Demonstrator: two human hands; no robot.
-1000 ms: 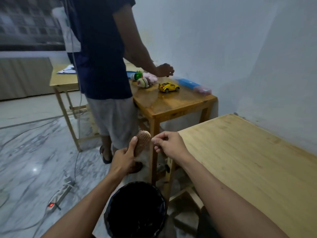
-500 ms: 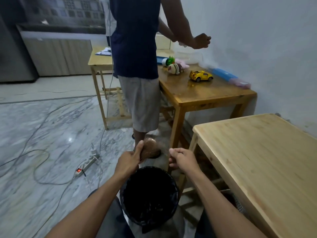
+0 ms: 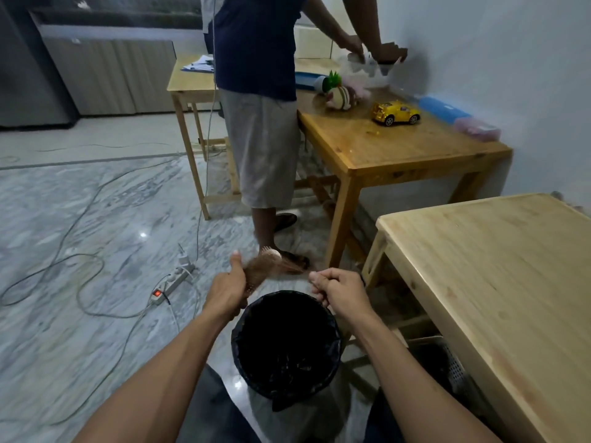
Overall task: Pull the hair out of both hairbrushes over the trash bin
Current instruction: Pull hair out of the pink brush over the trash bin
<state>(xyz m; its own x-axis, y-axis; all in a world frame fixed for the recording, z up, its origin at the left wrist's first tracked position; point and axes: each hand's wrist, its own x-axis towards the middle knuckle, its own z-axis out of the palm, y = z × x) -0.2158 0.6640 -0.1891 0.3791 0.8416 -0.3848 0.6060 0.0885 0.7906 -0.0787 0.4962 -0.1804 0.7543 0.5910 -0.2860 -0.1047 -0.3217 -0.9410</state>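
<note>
Trash bin (image 3: pixel 332 318), black-lined, round, mouth open upward: stands on the floor directly below and just toward the wearer from both sets of fingers; interior too dark to list in full, though a few thin strands appear to lie near the bottom. Left hand (image 3: pixel 227 290): fingers wrapped closed around the handle of a hairbrush (image 3: pixel 260 268), thumb up along its side, head pointing away beyond the fingertips. Hairbrush: held above the bin's far rim, bristles matted with brownish hair. Right hand (image 3: pixel 340 289): fingertips pinched closed on a tuft of hair (image 3: pixel 292 266), which stretches taut from the brush head across to the pinch. Progress, judged: first brush mid-cleaning, hair partly lifted but not yet free or dropped. The second brush is not in view, so its cleaning apparently remains to be done.
</note>
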